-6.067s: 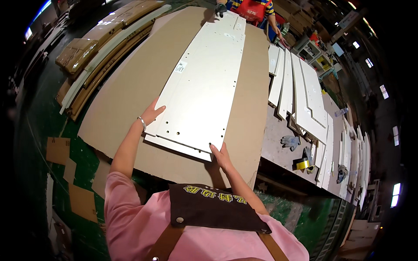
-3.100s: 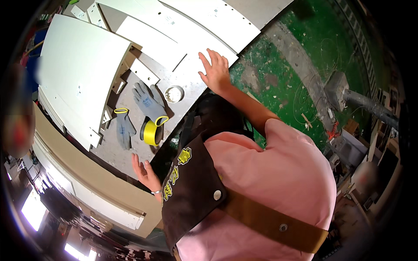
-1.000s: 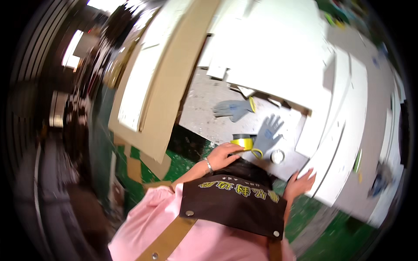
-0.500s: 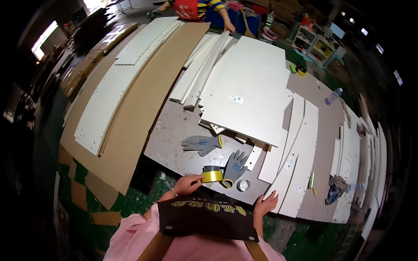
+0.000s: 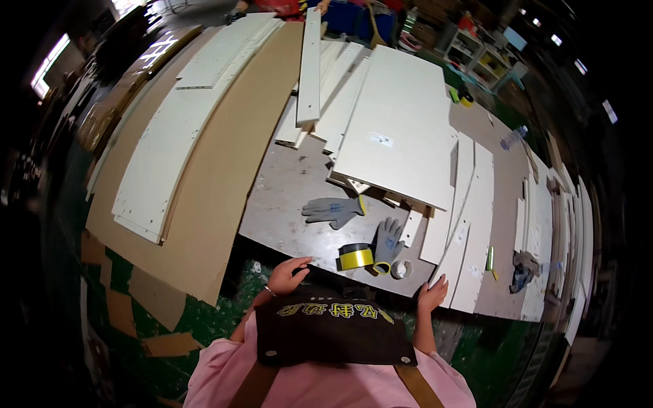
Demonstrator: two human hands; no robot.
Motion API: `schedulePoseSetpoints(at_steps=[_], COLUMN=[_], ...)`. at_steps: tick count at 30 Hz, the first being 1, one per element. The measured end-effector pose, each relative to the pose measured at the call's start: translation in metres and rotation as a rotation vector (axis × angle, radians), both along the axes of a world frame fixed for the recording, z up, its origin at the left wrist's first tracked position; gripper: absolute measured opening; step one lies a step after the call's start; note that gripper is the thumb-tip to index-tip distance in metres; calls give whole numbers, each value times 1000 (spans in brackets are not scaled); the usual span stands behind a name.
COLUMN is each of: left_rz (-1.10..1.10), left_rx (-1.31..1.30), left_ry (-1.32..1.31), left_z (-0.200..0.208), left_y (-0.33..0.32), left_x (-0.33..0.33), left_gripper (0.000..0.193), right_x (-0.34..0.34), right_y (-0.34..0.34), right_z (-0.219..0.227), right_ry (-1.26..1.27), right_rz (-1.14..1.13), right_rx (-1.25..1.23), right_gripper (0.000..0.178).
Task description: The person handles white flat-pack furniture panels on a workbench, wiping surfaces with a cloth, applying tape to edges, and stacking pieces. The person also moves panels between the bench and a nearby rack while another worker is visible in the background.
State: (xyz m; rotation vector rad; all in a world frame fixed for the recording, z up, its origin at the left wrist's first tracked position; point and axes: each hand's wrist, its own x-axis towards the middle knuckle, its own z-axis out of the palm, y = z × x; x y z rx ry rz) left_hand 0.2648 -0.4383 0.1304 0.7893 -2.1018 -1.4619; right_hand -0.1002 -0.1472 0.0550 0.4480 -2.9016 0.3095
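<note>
My left hand [image 5: 288,275] is at the table's front edge, fingers stretched and apart, holding nothing. To its right stands a yellow tape roll [image 5: 356,257] with a dark roll behind it. My right hand [image 5: 432,294] lies open with its fingers against the near corner of the white panels [image 5: 468,268]. Two grey work gloves, one lying flat [image 5: 333,211] and one beside the tape [image 5: 388,243], rest on the table. A small roll [image 5: 402,269] sits next to the second glove. A large white panel [image 5: 398,129] lies on a stack of boards beyond them.
Across the table a co-worker's hand [image 5: 322,7] holds a long white board [image 5: 309,68] tilted over other boards. At left, white panels [image 5: 163,156] lie on brown cardboard [image 5: 231,129]. A bottle [image 5: 513,137] and a dark cloth [image 5: 524,270] are at right.
My left hand has come off the yellow tape roll and moved away to its left. The co-worker's long board has swung left, apart from the large panel. The view has shifted slightly.
</note>
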Motion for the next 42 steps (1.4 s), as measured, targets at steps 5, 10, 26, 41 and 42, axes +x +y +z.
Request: schedulePoseSetpoints(at_steps=[5,10,26,41,42], left_rz=[-1,45,-161,-612,-651], left_rx=[30,4,-15,152,172], left_ry=[30,35,7,-77,-74], left_z=[-1,-3,-9,8,7], left_y=[-1,-4,-23,90,107], left_x=[12,19,17,-76,-92], left_gripper=[34,34,34,30,30], right_x=[5,7,4,3,1], right_y=[5,-1,23,29,35], right_z=[0,1,-10,44,43], right_ry=[-52,-60,-226,-369,-372], right_rz=[-62,-61,77,137,174], right_rx=[35,39,130,185,165], right_gripper=[78,78,94,103,102])
